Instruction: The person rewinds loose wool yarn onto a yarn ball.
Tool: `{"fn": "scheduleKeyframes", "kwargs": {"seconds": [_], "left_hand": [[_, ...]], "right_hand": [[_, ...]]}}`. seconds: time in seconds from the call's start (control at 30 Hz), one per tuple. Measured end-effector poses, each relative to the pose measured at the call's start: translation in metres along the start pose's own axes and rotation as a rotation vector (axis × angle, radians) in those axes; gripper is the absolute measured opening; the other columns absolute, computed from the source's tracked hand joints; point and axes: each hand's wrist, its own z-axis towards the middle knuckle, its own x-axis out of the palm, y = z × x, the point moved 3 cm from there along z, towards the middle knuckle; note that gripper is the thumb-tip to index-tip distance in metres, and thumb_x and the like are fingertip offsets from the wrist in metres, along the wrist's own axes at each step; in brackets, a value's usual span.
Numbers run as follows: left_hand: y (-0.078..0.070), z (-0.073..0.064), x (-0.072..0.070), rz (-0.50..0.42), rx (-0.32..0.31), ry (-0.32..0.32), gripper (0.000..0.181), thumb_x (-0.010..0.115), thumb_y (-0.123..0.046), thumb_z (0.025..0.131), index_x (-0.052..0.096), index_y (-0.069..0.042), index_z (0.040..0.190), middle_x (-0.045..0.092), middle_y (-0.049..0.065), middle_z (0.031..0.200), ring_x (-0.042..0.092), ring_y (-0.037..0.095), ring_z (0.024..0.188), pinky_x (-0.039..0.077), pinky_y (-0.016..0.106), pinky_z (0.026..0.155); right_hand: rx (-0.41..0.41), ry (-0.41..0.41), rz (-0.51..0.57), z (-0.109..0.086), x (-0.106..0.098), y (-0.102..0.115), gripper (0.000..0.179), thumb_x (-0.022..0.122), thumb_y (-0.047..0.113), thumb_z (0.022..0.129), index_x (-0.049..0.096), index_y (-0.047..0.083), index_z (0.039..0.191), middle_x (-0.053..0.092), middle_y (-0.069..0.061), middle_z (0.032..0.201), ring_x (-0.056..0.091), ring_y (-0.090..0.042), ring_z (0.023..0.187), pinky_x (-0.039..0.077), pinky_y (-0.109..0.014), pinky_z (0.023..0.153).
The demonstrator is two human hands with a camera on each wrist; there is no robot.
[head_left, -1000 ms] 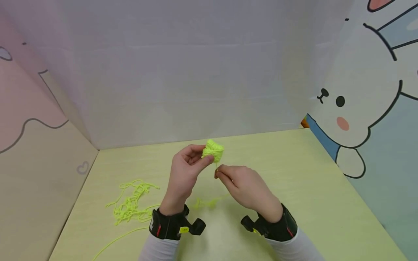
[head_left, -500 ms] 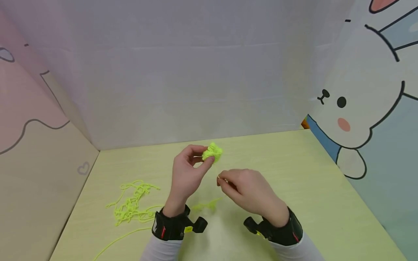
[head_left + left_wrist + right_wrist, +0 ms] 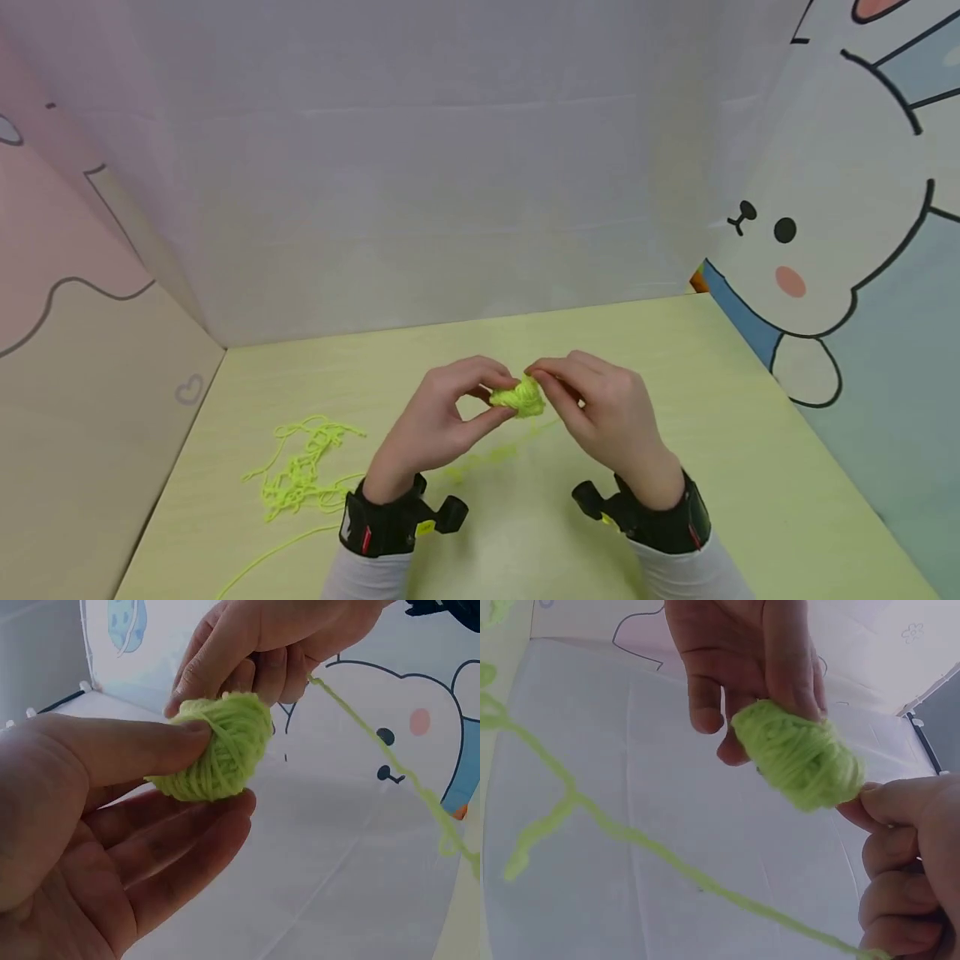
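A small ball of neon yellow-green yarn [image 3: 527,397] is held above the table between the thumb and fingers of my left hand [image 3: 438,421]. In the left wrist view the thumb presses on the wound ball [image 3: 229,754] from one side, with fingers behind it. My right hand [image 3: 611,408] is at the ball's right end, thumb and forefinger pinched together there. The right wrist view shows its other fingers curled, with a yarn strand [image 3: 705,879] running from them away to the left. What lies between the right fingertips is mostly hidden.
A loose tangle of the same yarn [image 3: 300,475] lies on the pale table [image 3: 750,500] at the left, with one tail [image 3: 273,550] toward the front edge. More yarn [image 3: 495,454] hangs or lies below the hands. A white curtain wall [image 3: 450,167] stands behind.
The ball has shifted right and a little lower, and it has turned in my left hand. My right hand has moved up from below to the ball's right end.
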Motion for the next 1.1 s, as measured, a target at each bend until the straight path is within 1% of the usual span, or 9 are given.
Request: {"fn": "scheduleKeyframes", "kwargs": {"seconds": [0.13,0.33,0.43,0.53,0.63,0.77,0.9,1.0,1.1], "left_hand": [[-0.011,0.002,-0.002,-0.064,0.007,0.011,0.025,0.077,0.001,0.083,0.069,-0.009,0.105,0.068,0.006,0.107,0.062,0.014,0.099,0.06,0.027,0.076],[-0.029,0.005,-0.009,-0.096,0.052,-0.049,0.028,0.075,0.014,0.077,0.067,-0.001,0.1,0.067,0.014,0.103,0.063,0.017,0.098,0.061,0.033,0.072],[-0.029,0.006,-0.009,-0.12,0.076,-0.082,0.029,0.073,0.017,0.076,0.066,0.001,0.099,0.066,0.015,0.103,0.063,0.019,0.097,0.062,0.036,0.07],[-0.022,0.004,-0.008,-0.179,0.073,-0.118,0.033,0.072,0.019,0.077,0.065,0.002,0.105,0.064,0.017,0.106,0.062,0.023,0.097,0.062,0.039,0.071],[-0.011,0.001,-0.007,-0.266,0.031,-0.139,0.047,0.069,0.02,0.08,0.061,0.003,0.123,0.061,0.017,0.111,0.061,0.026,0.101,0.061,0.037,0.075],[-0.002,0.001,-0.005,-0.38,-0.019,-0.131,0.062,0.065,0.02,0.083,0.049,0.002,0.141,0.055,0.018,0.117,0.057,0.03,0.105,0.06,0.031,0.075],[0.0,0.003,-0.006,-0.425,-0.074,-0.189,0.05,0.066,0.015,0.086,0.057,0.002,0.132,0.055,0.019,0.12,0.059,0.033,0.102,0.061,0.033,0.072],[0.002,0.004,-0.009,-0.378,-0.159,-0.295,0.04,0.071,0.009,0.086,0.061,0.001,0.123,0.06,0.016,0.116,0.065,0.031,0.095,0.062,0.033,0.069],[0.007,0.002,-0.012,-0.307,-0.24,-0.381,0.038,0.074,0.004,0.086,0.062,-0.001,0.121,0.065,0.015,0.104,0.068,0.027,0.077,0.061,0.03,0.063]], "right_hand": [[0.041,0.031,0.024,0.0,0.004,-0.002,0.014,0.064,0.02,0.098,0.076,0.012,0.099,0.056,0.008,0.068,0.041,-0.005,0.054,0.038,-0.025,0.042],[0.153,0.056,0.096,-0.001,0.009,-0.006,0.01,0.068,0.008,0.09,0.076,0.014,0.094,0.052,0.009,0.067,0.039,-0.005,0.055,0.036,-0.027,0.044],[0.206,0.077,0.143,-0.002,0.013,-0.008,0.011,0.066,0.009,0.094,0.075,0.015,0.097,0.056,0.009,0.07,0.04,-0.005,0.054,0.038,-0.027,0.045],[0.254,0.121,0.166,-0.002,0.02,-0.009,0.013,0.063,0.011,0.097,0.074,0.015,0.102,0.058,0.008,0.073,0.041,-0.006,0.053,0.04,-0.028,0.047],[0.282,0.194,0.132,-0.003,0.029,-0.01,0.014,0.061,0.012,0.098,0.073,0.017,0.105,0.059,0.009,0.077,0.042,-0.007,0.055,0.042,-0.029,0.051],[0.287,0.319,0.073,-0.003,0.04,-0.008,0.009,0.061,0.015,0.098,0.07,0.017,0.095,0.052,0.009,0.069,0.041,-0.009,0.055,0.041,-0.029,0.053],[0.282,0.447,0.064,-0.003,0.048,-0.002,0.012,0.061,0.025,0.1,0.067,0.021,0.09,0.042,0.011,0.061,0.04,-0.008,0.054,0.038,-0.027,0.052],[0.239,0.532,0.077,-0.003,0.048,0.003,0.012,0.061,0.03,0.1,0.067,0.025,0.092,0.045,0.015,0.062,0.042,-0.006,0.054,0.038,-0.026,0.052],[0.169,0.587,0.1,-0.004,0.044,0.009,0.01,0.06,0.028,0.101,0.068,0.026,0.095,0.055,0.019,0.071,0.045,-0.002,0.057,0.042,-0.024,0.055]]}}
